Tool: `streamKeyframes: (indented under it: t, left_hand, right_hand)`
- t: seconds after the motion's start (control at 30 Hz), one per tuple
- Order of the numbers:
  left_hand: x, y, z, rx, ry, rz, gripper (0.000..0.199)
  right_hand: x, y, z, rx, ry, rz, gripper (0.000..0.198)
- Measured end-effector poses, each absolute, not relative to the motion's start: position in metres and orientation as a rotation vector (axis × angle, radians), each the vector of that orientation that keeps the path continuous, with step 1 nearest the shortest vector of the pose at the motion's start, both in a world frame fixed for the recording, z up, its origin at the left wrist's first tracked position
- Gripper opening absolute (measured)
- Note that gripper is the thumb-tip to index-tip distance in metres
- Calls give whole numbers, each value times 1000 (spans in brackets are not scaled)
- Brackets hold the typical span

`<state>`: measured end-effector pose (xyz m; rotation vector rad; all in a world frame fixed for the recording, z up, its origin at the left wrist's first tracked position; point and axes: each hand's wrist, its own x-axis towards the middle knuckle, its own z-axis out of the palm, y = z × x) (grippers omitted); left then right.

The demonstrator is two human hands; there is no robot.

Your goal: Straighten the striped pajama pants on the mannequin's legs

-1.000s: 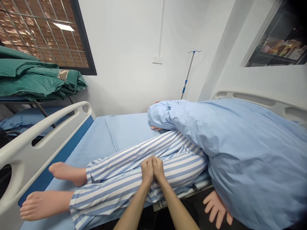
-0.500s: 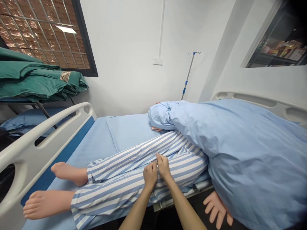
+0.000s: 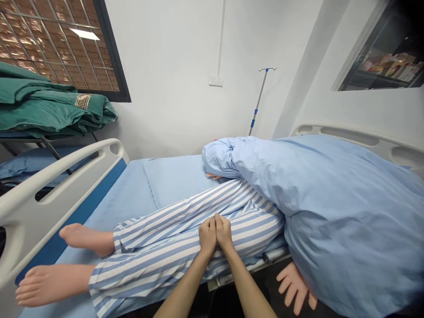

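My left hand [image 3: 207, 234] and my right hand [image 3: 223, 230] are side by side in the middle of the view, touching, both closed into fists with the backs facing up. No object shows in them, though the curled fingertips are hidden. Beneath them, blue-and-white striped trousers [image 3: 155, 256] cover the legs of a mannequin lying on the bed. Its smooth bare feet [image 3: 54, 282] point left. Over its upper body lies a bunched blue quilt [image 3: 331, 190], hiding the torso and head. One mannequin hand [image 3: 294, 287] hangs out at the bed's near edge, and fingers of the other [image 3: 213, 176] peek out at the far side.
At the left stands the bed's white footboard [image 3: 76, 163], and at the right its headboard [image 3: 351, 134]. A blue sheet [image 3: 179, 176] covers the mattress. Behind the bed rises an IV pole [image 3: 258, 104]. Folded green covers [image 3: 53, 108] lie on a neighbouring bed.
My two fists have come closer together and level, with the right one lowered slightly beside the left. The view has shifted a little to the right; the mannequin and quilt stay put.
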<state>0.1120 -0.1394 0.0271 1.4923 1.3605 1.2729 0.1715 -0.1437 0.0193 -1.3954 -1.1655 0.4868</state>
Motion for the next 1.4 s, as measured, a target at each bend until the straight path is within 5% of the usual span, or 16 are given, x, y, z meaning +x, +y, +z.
streamKeyframes:
  t: [1.4]
  left_hand:
    - [122, -148, 16, 1629, 1352, 1275, 37]
  right_hand:
    - [199, -147, 36, -1501, -1424, 240, 38]
